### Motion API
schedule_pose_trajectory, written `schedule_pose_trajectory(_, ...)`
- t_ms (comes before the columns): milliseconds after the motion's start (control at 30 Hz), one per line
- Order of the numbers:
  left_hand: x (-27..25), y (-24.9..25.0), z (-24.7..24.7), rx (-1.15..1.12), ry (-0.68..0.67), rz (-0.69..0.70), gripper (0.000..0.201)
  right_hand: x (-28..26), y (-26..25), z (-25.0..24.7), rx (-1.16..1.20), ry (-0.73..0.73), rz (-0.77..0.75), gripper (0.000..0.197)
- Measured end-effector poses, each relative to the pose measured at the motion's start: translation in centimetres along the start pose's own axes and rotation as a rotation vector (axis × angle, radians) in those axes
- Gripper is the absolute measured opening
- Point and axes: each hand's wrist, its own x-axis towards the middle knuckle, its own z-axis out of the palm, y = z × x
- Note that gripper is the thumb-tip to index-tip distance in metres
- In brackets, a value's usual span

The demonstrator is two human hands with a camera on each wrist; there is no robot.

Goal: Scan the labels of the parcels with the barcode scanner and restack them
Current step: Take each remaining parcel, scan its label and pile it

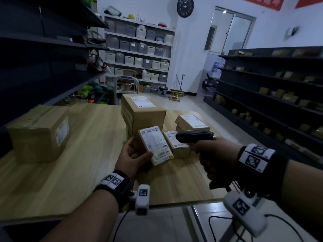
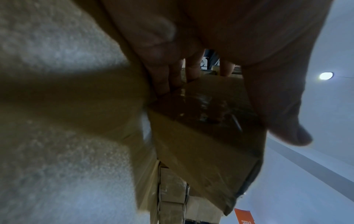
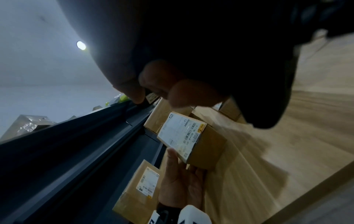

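Observation:
My left hand [image 1: 134,158] grips a small cardboard parcel [image 1: 154,145] above the wooden table [image 1: 87,154], its white label tilted up toward me. The left wrist view shows that parcel's taped brown underside [image 2: 206,136] with my fingers [image 2: 193,66] and thumb round it. My right hand [image 1: 209,154] holds the black barcode scanner [image 1: 194,136] by its handle, its head pointing left at the label, just right of the parcel. In the right wrist view the labelled parcel [image 3: 184,136] sits in my left hand [image 3: 180,186] below the dark scanner [image 3: 210,45].
A tall stack of boxes [image 1: 142,114] stands behind the held parcel. A small labelled box [image 1: 176,144] lies under the scanner and two flat ones [image 1: 191,122] further back right. A large box [image 1: 40,131] sits far left. Dark shelving flanks both sides; cables hang at the table's near edge.

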Motion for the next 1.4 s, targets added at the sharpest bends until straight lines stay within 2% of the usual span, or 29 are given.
schedule_pose_trajectory(67, 0.1, -0.1, 0.0, -0.04, 0.009, -0.025, 0.146, 0.6, 0.5, 0.2, 0.085, -0.022, -0.037, 0.02)
schedule_pose_trajectory(200, 0.2, -0.3, 0.1, -0.102, 0.0, -0.06, 0.136, 2.7, 1.8, 1.0, 0.221, -0.054, -0.105, 0.051)
schedule_pose_trajectory(367, 0.4, -0.6, 0.1, -0.031, -0.055, -0.101, 0.113, 5.7, 4.0, 3.1, 0.406, 0.001, -0.077, 0.067)
schedule_pose_trajectory(433, 0.5, -0.7, 0.1, 0.02, -0.055, -0.122, 0.109, 6.8, 4.9, 3.7, 0.454, 0.034, -0.062, 0.063)
schedule_pose_trajectory(567, 0.7, -0.7, -0.1, 0.123, -0.12, -0.126, 0.094, 7.9, 5.9, 4.4, 0.504, -0.021, -0.06, 0.054)
schedule_pose_trajectory(700, 0.8, -0.9, -0.3, 0.087, -0.198, -0.126, 0.082, 8.7, 6.7, 4.4, 0.56, 0.032, -0.088, 0.04)
schedule_pose_trajectory(767, 1.1, -1.2, -0.4, 0.083, -0.207, -0.145, 0.081, 8.7, 6.6, 4.6, 0.597, 0.041, -0.086, 0.039)
schedule_pose_trajectory(900, 1.4, -1.3, -0.6, 0.057, -0.149, -0.133, 0.083, 9.0, 6.7, 3.9, 0.564, 0.047, -0.064, 0.062)
schedule_pose_trajectory(1033, 0.4, -0.3, 0.4, -0.062, -0.038, -0.104, 0.056, 8.4, 7.0, 3.1, 0.558, 0.008, -0.011, 0.049)
schedule_pose_trajectory(1133, -0.3, -0.1, 0.6, -0.057, 0.06, -0.118, 0.053, 7.3, 6.7, 3.2, 0.548, -0.03, -0.073, 0.042)
schedule_pose_trajectory(1267, -1.9, 0.8, -0.2, -0.002, 0.143, -0.099, 0.031, 6.6, 6.2, 4.3, 0.568, -0.097, -0.201, 0.029)
schedule_pose_trajectory(1400, -3.9, 4.2, -3.0, 0.043, 0.269, -0.001, 0.02, 6.4, 5.0, 7.0, 0.515, -0.216, -0.273, 0.03)
